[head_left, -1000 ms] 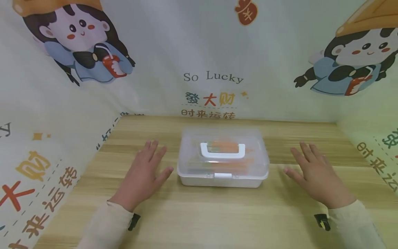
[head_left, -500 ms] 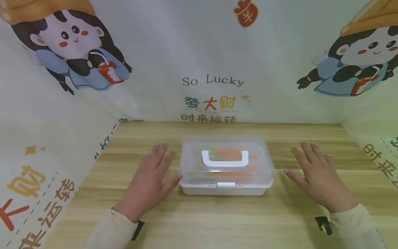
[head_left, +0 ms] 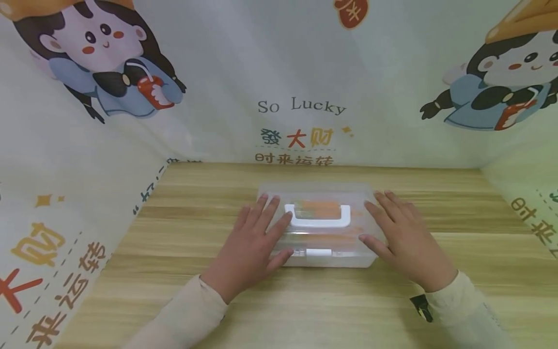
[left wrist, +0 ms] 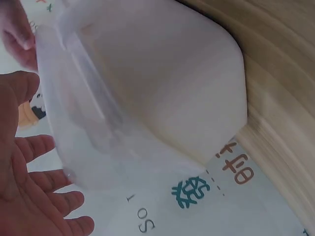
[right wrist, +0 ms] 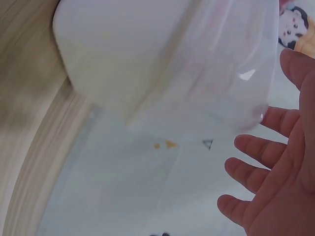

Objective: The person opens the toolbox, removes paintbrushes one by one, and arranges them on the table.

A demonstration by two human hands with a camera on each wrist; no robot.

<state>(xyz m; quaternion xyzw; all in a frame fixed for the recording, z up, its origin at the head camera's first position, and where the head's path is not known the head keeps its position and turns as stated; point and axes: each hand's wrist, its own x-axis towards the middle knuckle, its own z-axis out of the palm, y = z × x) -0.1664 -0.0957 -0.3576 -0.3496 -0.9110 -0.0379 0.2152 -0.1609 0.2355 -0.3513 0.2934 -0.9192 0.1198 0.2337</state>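
A translucent plastic storage box (head_left: pixel 322 261) with a closed lid stands on the wooden tabletop. On its lid lies a white handle (head_left: pixel 320 223), and a white latch (head_left: pixel 318 252) sits at the front. Blurred orange and green shapes (head_left: pixel 320 210) show through the lid. My left hand (head_left: pixel 253 242) is over the box's left side, fingers spread and nearly straight. At the right side is my right hand (head_left: pixel 405 237), its fingers also spread, thumb and index finger over the lid's edge. In both wrist views the fingertips are at the lid's rim, and neither hand grips anything.
The wood-grain tabletop (head_left: pixel 209 194) extends around the box. A printed cloth (head_left: pixel 218 121) with cartoon figures and lettering stands as walls at the back, left and right. A small black object (head_left: pixel 421 308) is at the right sleeve's cuff.
Both hands have moved inward from either side to the box, the left hand rightward and the right hand leftward. The lid remains closed. The head view has shifted slightly.
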